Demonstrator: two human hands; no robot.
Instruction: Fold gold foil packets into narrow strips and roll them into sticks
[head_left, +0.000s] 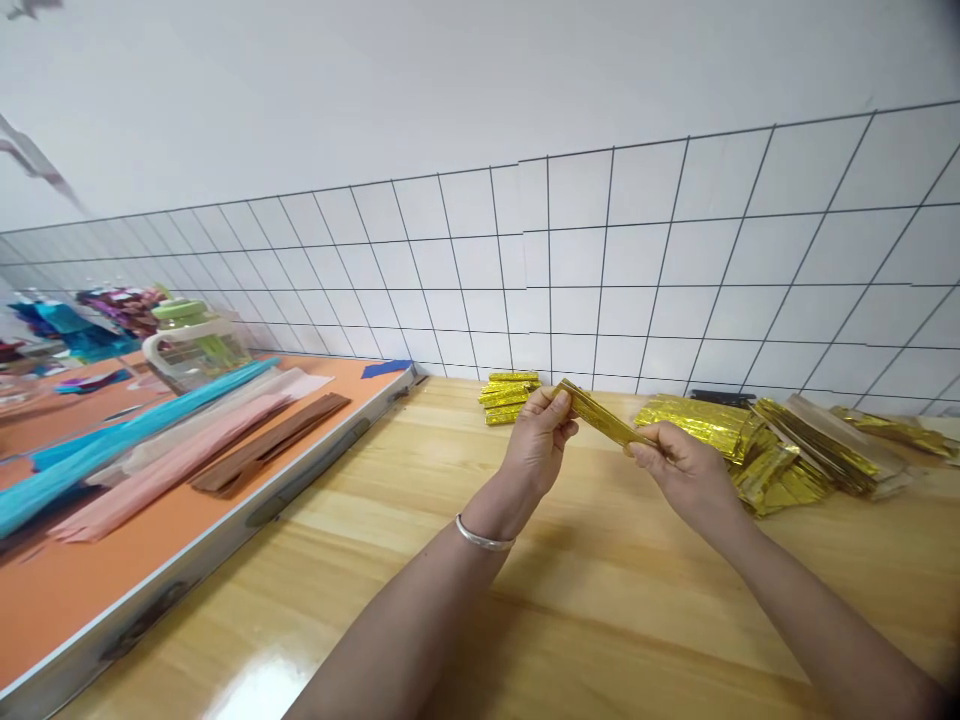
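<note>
A narrow folded strip of shiny gold foil is stretched between my two hands above the wooden table. My left hand, with a silver bangle at the wrist, pinches its upper left end. The lower right end is gripped between the thumb and fingers of my right hand. Behind my left hand lies a small stack of gold foil bundles. To the right, partly behind my right hand, is a larger heap of gold foil pieces, some flat and some folded.
An orange work surface with a pale raised edge stands at left. On it lie turquoise, pink and brown paper strips, and a clear jug with a green lid. A white wall with a black grid rises behind the wooden table.
</note>
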